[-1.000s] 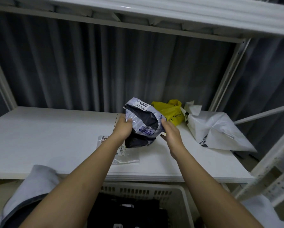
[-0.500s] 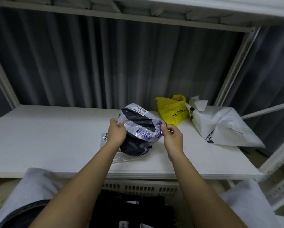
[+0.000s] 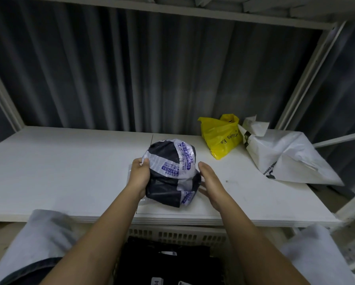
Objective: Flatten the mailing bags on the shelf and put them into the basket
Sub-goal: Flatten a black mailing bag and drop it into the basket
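crumpled grey mailing bag (image 3: 171,171) near shelf (image 3: 59,171) front edge, centre. left hand (image 3: 139,177) pinches its left edge; right hand (image 3: 210,183) spread beside it. advice: press flat, smooth outward before basket (image 3: 172,235).

The yellow bag (image 3: 220,135) bears partly legible lettering; print elsewhere is too small to read.

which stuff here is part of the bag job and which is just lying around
Job:
- crumpled bag, gripped by left hand; right hand open beside it
- yellow bag
- white bag
- clear bag, flat under the left hand
- basket below the shelf

Lying about:
- dark curtain behind
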Tool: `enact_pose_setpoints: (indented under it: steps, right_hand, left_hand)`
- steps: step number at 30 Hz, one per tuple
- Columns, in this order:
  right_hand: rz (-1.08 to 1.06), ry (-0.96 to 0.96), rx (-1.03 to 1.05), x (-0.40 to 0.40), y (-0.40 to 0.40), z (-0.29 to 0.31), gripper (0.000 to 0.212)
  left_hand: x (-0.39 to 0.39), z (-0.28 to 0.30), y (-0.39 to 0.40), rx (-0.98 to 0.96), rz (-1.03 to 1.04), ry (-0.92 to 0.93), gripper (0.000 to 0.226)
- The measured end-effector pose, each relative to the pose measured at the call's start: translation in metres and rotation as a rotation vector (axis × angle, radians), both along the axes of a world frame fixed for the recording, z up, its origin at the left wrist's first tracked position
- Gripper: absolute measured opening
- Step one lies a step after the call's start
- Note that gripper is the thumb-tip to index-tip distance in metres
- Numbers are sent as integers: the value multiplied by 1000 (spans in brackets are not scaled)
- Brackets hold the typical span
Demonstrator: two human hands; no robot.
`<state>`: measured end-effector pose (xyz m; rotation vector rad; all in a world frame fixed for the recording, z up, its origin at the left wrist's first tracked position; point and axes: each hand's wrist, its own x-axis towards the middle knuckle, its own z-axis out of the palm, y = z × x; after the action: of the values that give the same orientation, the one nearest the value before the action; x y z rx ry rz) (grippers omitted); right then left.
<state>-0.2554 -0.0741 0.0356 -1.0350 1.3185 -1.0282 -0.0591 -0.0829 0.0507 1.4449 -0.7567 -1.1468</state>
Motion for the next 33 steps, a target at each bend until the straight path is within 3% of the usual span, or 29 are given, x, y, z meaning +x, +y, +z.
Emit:
enact_pose_setpoints:
  steps: [7,11,15,18,22,25,27,29,33]
  right_hand:
    - [-4,-125,104,-4,-7,-19,49]
    - [-38,-88,63,-5,-7,-23,19]
    - [-198,-50,-122,-5,-12,-27,15]
    - [-321,98,-321,-5,-15,-27,11]
    - [-342,349,-546,-3,-23,-27,13]
    - [-345,428,-650,0,-22,-9,10]
    - [-323,330,-631,-3,-22,1,13]
    - [-302,296,-561,-10,-28,4,32]
    - [-179,467,-377,-23,-32,-2,39]
  left_hand:
    - [-2,1,-2,38,-90,91,26]
    - [-1,-10,-7,53,-108,-36,26]
    - [2,-17,-2,16,-70,-120,45]
    - [1,-14,1,18,-199,11,59]
    - [-14,-7,-1,36,-404,26,43]
    - [-27,-6,-14,-6,-275,-12,36]
    - [-30,-4,-20,-23,-152,25,28]
    - [-32,-1,-24,-48,-115,44,25]
    - [-29,-3,-23,-53,-95,87,25]
